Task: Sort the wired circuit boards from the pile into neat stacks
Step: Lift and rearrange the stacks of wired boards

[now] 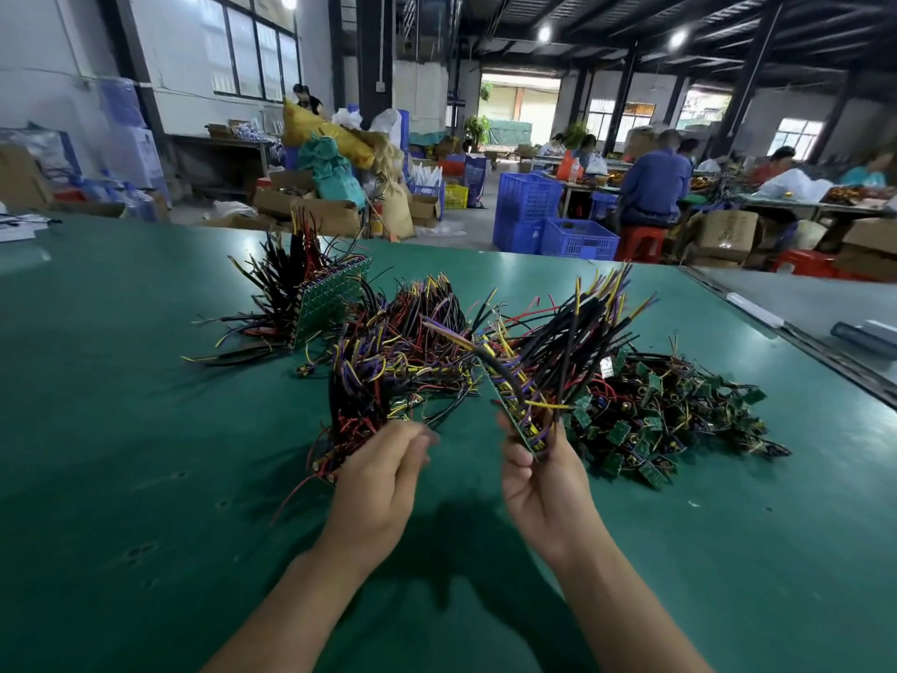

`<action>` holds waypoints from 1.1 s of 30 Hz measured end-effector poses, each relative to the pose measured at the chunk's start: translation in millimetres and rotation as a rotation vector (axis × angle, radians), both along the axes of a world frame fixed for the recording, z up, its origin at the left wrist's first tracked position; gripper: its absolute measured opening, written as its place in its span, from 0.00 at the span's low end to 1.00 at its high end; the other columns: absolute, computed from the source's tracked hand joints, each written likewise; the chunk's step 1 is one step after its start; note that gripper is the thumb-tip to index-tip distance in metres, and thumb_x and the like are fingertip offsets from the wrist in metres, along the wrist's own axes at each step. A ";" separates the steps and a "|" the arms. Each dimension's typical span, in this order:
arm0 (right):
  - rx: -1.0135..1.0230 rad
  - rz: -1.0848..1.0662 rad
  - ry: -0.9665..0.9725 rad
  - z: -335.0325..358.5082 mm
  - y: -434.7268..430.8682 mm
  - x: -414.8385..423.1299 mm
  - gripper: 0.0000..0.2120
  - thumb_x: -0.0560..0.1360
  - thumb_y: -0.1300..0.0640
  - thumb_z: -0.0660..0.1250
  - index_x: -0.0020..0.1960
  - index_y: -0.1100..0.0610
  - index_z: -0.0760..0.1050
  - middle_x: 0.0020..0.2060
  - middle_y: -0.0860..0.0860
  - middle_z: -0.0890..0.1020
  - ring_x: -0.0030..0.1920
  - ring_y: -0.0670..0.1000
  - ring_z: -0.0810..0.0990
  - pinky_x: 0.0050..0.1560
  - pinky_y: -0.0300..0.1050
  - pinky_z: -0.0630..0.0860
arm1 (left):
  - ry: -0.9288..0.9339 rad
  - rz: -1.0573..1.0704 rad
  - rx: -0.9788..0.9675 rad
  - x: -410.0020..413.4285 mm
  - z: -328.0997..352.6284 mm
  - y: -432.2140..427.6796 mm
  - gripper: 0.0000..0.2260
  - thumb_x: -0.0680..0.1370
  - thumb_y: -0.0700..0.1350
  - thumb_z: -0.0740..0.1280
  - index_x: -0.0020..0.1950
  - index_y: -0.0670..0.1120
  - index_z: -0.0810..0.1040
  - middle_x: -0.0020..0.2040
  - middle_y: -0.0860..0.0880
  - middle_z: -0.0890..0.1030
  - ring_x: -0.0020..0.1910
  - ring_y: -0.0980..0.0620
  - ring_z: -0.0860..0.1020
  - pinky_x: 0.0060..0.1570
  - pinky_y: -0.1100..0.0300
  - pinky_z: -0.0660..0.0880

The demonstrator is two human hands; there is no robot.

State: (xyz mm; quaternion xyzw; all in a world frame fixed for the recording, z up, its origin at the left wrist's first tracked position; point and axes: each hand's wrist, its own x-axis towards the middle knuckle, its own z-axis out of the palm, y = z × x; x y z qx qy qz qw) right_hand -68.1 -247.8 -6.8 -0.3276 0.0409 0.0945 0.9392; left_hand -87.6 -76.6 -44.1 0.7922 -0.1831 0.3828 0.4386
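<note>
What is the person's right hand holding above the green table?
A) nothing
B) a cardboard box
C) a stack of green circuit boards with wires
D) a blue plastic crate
C: the right hand grips the lower end of a stack of wired circuit boards, wires fanning upward.

Site: factory assy hall / workshop, not domestic. Evidence noted: lg green-matted bench [145,381] carrying heaps of wired circuit boards [670,410]. Further benches at rear w/ several seated workers [655,182] on red stools [640,242]. Blue plastic crates [526,206], cardboard cartons [723,233] and stuffed sacks [335,174] were stacked on the floor. Dark steel columns [747,75], overhead lamps [677,38], wide open doorway [519,106] at far end.
</note>
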 end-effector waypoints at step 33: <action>-0.475 0.193 -0.334 -29.6 -6.8 7.6 0.22 0.74 0.47 0.63 0.63 0.57 0.65 0.36 0.56 0.81 0.25 0.54 0.76 0.26 0.44 0.76 | 0.897 -0.326 -1.060 8.0 19.8 11.8 0.19 0.77 0.59 0.61 0.52 0.44 0.76 0.46 0.46 0.83 0.35 0.47 0.83 0.33 0.52 0.82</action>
